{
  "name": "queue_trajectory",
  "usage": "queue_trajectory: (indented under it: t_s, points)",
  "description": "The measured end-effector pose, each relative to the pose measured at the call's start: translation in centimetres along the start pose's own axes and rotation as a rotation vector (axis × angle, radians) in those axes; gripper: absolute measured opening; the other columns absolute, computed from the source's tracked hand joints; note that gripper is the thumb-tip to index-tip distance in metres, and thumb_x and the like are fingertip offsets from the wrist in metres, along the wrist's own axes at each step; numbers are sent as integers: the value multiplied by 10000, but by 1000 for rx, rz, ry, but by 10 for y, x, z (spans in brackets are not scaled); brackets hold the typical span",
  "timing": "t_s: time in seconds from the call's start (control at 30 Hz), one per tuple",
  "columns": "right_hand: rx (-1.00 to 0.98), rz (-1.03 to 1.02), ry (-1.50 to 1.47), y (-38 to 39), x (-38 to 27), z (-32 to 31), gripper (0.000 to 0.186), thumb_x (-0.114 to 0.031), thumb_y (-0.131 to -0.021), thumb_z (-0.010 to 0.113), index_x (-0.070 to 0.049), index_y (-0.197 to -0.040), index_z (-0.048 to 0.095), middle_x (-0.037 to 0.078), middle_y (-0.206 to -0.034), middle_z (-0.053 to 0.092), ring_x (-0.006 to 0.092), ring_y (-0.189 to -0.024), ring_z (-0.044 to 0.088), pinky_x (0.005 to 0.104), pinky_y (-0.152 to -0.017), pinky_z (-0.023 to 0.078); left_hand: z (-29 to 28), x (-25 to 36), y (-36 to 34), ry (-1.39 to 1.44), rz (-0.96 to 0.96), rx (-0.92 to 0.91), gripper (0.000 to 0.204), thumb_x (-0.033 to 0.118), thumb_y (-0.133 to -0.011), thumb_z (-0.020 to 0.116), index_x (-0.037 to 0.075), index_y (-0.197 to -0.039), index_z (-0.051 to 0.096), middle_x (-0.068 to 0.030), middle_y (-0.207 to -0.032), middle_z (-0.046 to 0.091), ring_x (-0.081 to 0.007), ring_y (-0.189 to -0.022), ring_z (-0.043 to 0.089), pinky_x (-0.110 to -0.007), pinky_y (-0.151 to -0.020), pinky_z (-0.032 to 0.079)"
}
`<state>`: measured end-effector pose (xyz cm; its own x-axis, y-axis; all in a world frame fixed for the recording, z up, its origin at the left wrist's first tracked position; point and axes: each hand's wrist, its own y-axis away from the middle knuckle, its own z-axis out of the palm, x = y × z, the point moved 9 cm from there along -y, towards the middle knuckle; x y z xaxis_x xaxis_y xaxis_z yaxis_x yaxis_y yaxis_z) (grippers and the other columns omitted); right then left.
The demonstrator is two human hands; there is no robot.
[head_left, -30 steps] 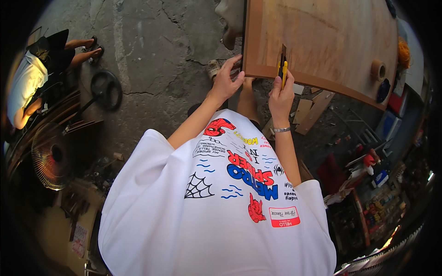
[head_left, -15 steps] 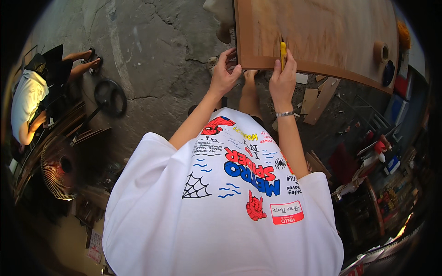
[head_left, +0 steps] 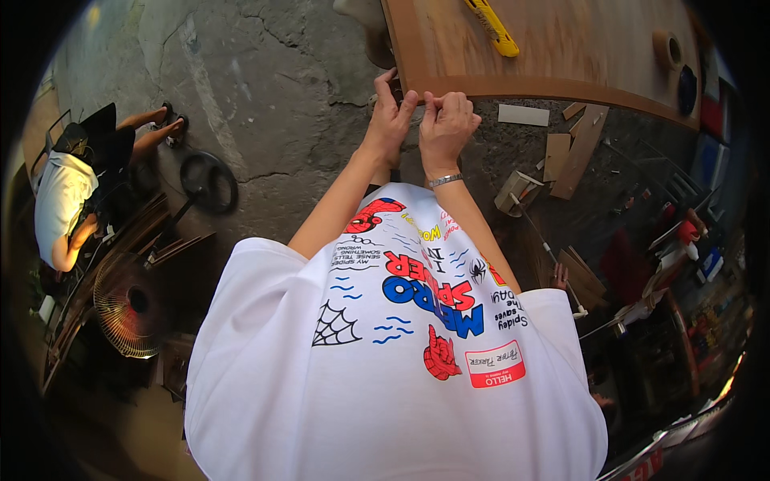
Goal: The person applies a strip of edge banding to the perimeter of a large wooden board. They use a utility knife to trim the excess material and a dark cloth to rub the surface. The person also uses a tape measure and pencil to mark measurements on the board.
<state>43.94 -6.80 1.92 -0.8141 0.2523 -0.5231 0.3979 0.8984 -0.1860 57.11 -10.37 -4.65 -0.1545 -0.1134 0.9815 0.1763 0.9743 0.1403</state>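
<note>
- Since half a second ago, the yellow utility knife [head_left: 492, 29] has left our right hand [head_left: 447, 132] and lies on the wooden panel [head_left: 577, 50], at the top edge of the frame.
- Our right hand has shifted leftward to the panel's near corner, just beside our left hand [head_left: 389, 122]. The panel sits higher and farther left in view.
- Knife's long axis slants from upper left to lower right; its rounded butt points lower right. Its other end is cut off by the frame.
- Panel fills the upper right, its near corner pointing down at upper centre. Lower edge runs rightward with a slight bow; we cannot tell its long axis, the far part being out of view.
- Left fingers bend about the corner, thumb near the lower edge; firmness of grip we cannot tell.
- Right fingers are curled, thumb and forefinger together at the lower edge; whether anything is pinched between, we cannot tell.
- Tape roll [head_left: 661, 50] rests on the panel, upper right.
</note>
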Motion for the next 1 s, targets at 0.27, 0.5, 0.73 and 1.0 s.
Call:
queue_trajectory:
  t_s: [0.27,0.5,0.73,1.0]
  points:
    - [-195,-124,-182,11,-10,-10,161,-230,-949,712,-99,-917,624,63,-896,607,269,-878,588,404,-802,399,11,-9,-3,126,-132,-51,561,385,-1080,553,-31,-1360,301,-243,-1306,577,-273,-1135,634,-352,-922,541]
    - [-22,47,-167,4,45,-44,168,-240,-976,687,-89,-944,620,70,-896,608,272,-884,597,410,-780,415,9,-3,-1,96,-246,239,461,440,-1100,468,39,-1303,364,-144,-1032,642,-194,-848,674,-309,-588,585]
    - [45,-17,3,-21,27,-39,256,-368,-970,689,-128,-927,614,49,-962,579,271,-937,564,433,-805,388,14,-4,1,223,-361,154,553,529,-1081,461,-5,-1227,465,-158,-994,672,-192,-839,691,-317,-620,574]
    - [-35,38,125,-31,1,4,499,-606,-868,735,-126,-916,608,71,-989,545,297,-988,535,463,-844,376,8,-18,-3,-89,-280,139,566,512,-1107,385,-30,-1183,526,-170,-1029,686,-234,-899,694,-369,-756,550]
